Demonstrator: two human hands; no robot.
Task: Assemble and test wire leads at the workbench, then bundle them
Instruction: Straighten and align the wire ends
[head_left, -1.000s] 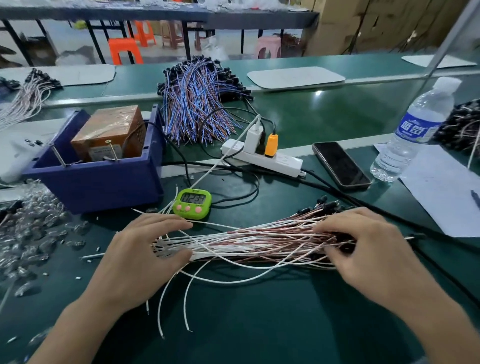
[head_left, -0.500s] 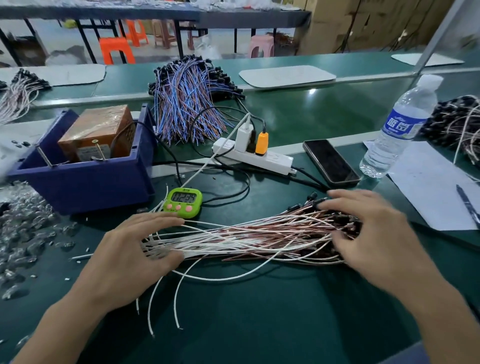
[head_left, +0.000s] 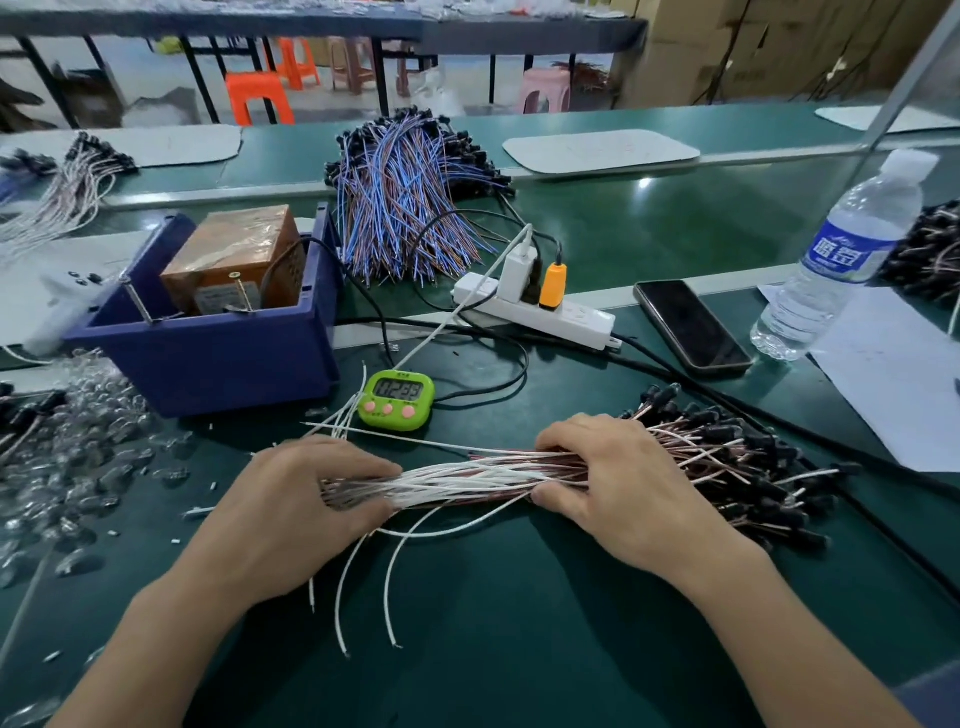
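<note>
While your left hand and right hand curl around the seemingly light, floppy wire leads on the bench, squeeze mid-bundle lest strands slip.

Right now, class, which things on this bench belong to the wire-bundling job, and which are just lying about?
In the job:
wire bundle
left hand and right hand, both gripping it

Lying about:
phone
water bottle
sheet of paper
power strip

white and reddish-brown wire leads, green timer, navy bin, orange plug
</note>
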